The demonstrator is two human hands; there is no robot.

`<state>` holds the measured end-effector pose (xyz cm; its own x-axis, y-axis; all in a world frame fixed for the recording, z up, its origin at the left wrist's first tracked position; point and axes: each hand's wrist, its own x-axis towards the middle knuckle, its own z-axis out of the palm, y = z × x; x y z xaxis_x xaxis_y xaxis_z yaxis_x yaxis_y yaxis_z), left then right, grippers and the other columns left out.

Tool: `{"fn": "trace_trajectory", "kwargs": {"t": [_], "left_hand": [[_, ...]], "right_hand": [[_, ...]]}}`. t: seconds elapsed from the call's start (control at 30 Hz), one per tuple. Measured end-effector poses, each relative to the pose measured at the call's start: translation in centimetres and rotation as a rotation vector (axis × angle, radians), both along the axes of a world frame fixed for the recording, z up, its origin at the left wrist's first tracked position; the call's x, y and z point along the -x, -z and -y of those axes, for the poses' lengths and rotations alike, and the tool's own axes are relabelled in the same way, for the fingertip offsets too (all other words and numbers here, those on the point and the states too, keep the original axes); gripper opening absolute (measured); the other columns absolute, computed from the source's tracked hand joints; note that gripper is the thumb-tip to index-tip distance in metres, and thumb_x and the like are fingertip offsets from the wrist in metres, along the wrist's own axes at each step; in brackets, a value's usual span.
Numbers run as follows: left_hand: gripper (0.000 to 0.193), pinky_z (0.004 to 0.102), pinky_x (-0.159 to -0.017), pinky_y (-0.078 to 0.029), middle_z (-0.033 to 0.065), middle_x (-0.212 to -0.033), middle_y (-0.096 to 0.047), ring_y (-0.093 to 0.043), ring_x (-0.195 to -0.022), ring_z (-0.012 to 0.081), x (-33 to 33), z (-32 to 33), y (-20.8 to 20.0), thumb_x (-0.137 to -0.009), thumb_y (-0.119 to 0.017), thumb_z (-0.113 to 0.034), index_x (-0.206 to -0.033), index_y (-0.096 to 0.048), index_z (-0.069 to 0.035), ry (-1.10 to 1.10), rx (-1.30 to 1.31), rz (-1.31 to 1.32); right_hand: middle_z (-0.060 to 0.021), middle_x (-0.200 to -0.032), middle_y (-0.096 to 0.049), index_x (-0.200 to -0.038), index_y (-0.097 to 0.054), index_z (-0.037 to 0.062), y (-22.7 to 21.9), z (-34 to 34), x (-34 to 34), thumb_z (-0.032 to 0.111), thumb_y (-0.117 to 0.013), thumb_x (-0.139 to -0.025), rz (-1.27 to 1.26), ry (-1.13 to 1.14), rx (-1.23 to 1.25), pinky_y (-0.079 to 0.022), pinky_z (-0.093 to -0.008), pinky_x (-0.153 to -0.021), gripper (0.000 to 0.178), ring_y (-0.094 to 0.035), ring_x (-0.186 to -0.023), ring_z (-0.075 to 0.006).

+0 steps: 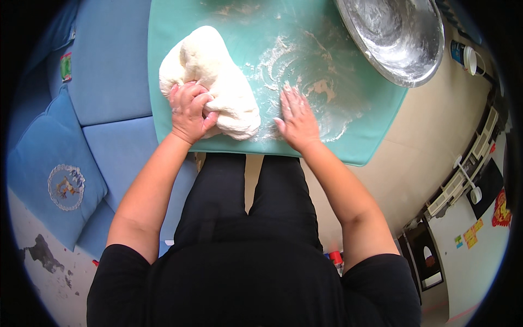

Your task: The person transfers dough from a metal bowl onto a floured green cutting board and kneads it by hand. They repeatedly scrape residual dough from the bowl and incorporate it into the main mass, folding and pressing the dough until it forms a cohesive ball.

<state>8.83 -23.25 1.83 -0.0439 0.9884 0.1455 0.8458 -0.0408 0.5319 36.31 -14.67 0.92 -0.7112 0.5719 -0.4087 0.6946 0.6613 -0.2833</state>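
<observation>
A large white lump of dough [231, 90] lies on the left part of a green-covered table [376, 117], with a fold running across it. My left hand [190, 109] grips its near left side, fingers curled and pressed into the soft surface. Apart from the dough, to its right, my right hand [297, 117] rests palm down on the tabletop. Its fingers are stretched out and dusted with flour, and it holds nothing. Loose flour [278, 60] is smeared in curved streaks around and beyond the right hand.
A big metal basin [400, 38], floury inside, is at the table's far right corner. Close along the left stands a blue sofa [117, 60] with a blue cushion [60, 174]. A white-lidded bucket [466, 57] sits on the floor at the right.
</observation>
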Motion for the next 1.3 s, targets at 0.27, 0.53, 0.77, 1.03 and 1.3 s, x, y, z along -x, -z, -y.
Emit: {"fn": "trace_trajectory", "kwargs": {"t": [0.27,0.53,0.77,1.03,1.3], "left_hand": [[0.039,0.0482,-0.098,-0.021,0.0010,-0.104,-0.049,-0.043,-0.109,0.0260,-0.6,-0.1,0.4,-0.062,-0.064,-0.025,-0.098,-0.049,-0.019,-0.025,-0.009,-0.024],[0.038,0.0490,-0.099,-0.020,0.0044,-0.106,-0.049,-0.042,-0.110,0.0296,-0.3,-0.1,-0.1,-0.067,-0.062,-0.026,-0.101,-0.049,-0.016,0.014,0.050,0.002],[0.040,0.0495,-0.099,-0.019,0.0043,-0.109,-0.048,-0.041,-0.111,0.0296,-0.6,0.0,0.0,-0.067,-0.063,-0.027,-0.102,-0.049,-0.016,-0.004,0.056,0.003],[0.040,0.0500,-0.099,-0.018,0.0040,-0.110,-0.048,-0.040,-0.112,0.0295,-0.5,-0.1,0.3,-0.069,-0.063,-0.030,-0.104,-0.049,-0.017,0.007,0.068,0.006],[0.042,0.0501,-0.099,-0.019,0.0008,-0.111,-0.048,-0.039,-0.113,0.0264,-0.6,0.0,0.2,-0.067,-0.065,-0.032,-0.104,-0.049,-0.020,-0.008,0.085,-0.007]], "right_hand": [[-0.0175,-0.143,-0.024,-0.133,-0.030,-0.0036,1.1,-2.5,1.6,0.037,-0.049,-0.084,-0.010,0.191,-0.108,-0.018,-0.0392,-0.109,0.066,-0.023,-0.132,-0.0299],[-0.0146,-0.143,-0.025,-0.135,-0.029,-0.0013,-0.2,-3.6,-0.7,0.038,-0.046,-0.085,0.050,0.122,-0.062,-0.018,-0.0404,-0.108,0.066,-0.024,-0.132,-0.0287],[-0.0141,-0.144,-0.022,-0.135,-0.028,-0.0019,-0.6,-0.5,-1.0,0.040,-0.046,-0.085,0.090,0.031,-0.056,-0.018,-0.0420,-0.107,0.068,-0.024,-0.131,-0.0296],[-0.0134,-0.145,-0.019,-0.137,-0.023,-0.0008,2.7,-9.0,-2.6,0.036,-0.042,-0.088,0.001,0.287,-0.297,-0.016,-0.0400,-0.109,0.064,-0.015,-0.135,-0.0293],[-0.0136,-0.143,-0.024,-0.134,-0.030,0.0005,0.5,0.4,-1.3,0.035,-0.050,-0.083,-0.043,-0.059,0.052,-0.017,-0.0397,-0.109,0.065,-0.023,-0.132,-0.0290]]}}
